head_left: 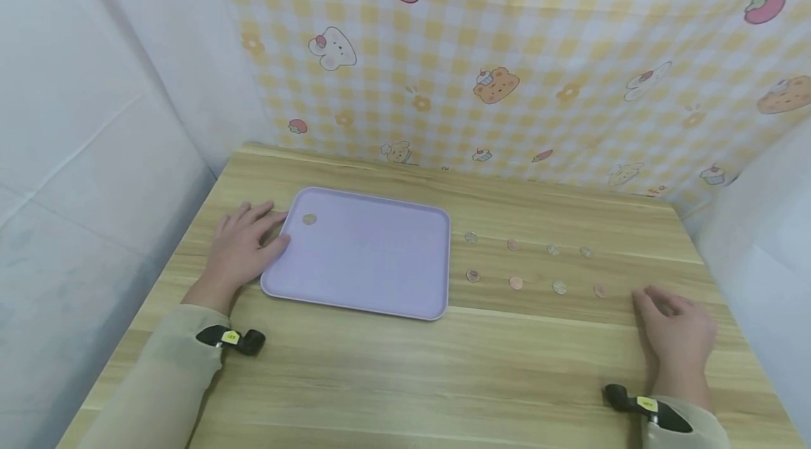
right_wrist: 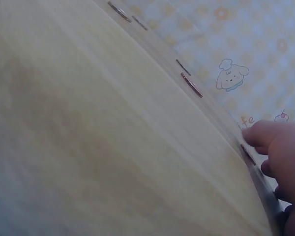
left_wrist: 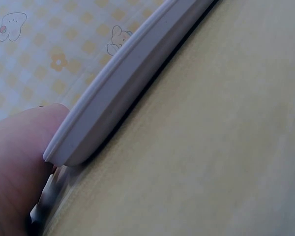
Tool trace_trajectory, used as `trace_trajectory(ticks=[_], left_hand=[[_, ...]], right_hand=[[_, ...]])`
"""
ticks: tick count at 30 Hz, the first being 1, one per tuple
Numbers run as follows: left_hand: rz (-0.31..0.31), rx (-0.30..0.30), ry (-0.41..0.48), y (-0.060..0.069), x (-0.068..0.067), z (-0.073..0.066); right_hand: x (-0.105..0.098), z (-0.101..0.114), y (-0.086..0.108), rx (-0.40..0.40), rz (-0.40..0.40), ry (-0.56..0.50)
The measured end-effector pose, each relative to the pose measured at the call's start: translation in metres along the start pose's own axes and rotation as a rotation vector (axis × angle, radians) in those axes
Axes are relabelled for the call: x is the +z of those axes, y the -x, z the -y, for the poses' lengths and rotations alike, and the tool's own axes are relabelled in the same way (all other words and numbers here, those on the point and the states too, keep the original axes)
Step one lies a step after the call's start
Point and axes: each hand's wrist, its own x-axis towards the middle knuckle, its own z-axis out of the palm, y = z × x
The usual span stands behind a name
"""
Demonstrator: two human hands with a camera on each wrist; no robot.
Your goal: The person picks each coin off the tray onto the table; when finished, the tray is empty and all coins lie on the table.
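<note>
A lavender tray [head_left: 364, 255] lies on the wooden table, with one silver-coloured coin [head_left: 309, 219] near its far left corner. My left hand [head_left: 243, 248] rests at the tray's left end, fingers spread, thumb and index finger touching the rim. From the left wrist, the thumb [left_wrist: 27, 132] overlaps the tray's edge [left_wrist: 103, 101]. My right hand [head_left: 678, 326] is low on the table at the right, fingers bent. A copper coin [right_wrist: 248, 154] shows between its thumb and fingertips in the right wrist view; the head view hides that coin.
Two rows of coins lie between tray and right hand, among them a silver coin [head_left: 471, 237] at the back and a copper coin [head_left: 599, 291] in front. A checked yellow cloth [head_left: 443, 69] hangs behind the table. White walls [head_left: 76, 153] flank it.
</note>
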Motion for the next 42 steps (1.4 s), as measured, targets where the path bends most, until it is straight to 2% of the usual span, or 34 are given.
trace_trajectory(ticks=[3,6,11,15,21,26,28,29,35,42], left_hand=[[-0.003,0.004,-0.002,0.000,0.000,-0.001],[-0.003,0.004,-0.003,0.000,0.000,0.000],[-0.009,0.007,-0.002,0.001,-0.001,0.001],[-0.004,0.003,0.005,0.001,-0.003,0.001],[-0.004,0.004,0.004,0.004,-0.006,0.001],[-0.002,0.006,0.000,0.003,-0.006,0.002],[-0.004,0.006,0.002,0.003,-0.005,0.002],[-0.006,0.005,0.003,0.003,-0.006,0.001],[-0.002,0.006,-0.004,0.001,-0.004,0.000],[-0.008,0.010,-0.018,-0.001,-0.002,0.000]], right_hand=[[0.001,0.002,-0.001,0.059,-0.022,-0.047],[0.004,0.005,-0.001,0.048,-0.081,-0.074],[0.015,0.020,0.003,-0.112,-0.234,-0.080],[0.030,0.038,0.010,-0.242,-0.290,-0.095],[0.053,0.065,0.021,-0.408,-0.301,-0.114],[0.069,0.089,0.027,-0.426,-0.216,-0.115],[0.077,0.101,0.031,-0.433,-0.179,-0.140],[0.082,0.106,0.032,-0.462,-0.179,-0.172],[0.112,0.137,0.042,-0.756,-0.306,-0.268],[0.137,0.167,0.057,-0.900,-0.325,-0.342]])
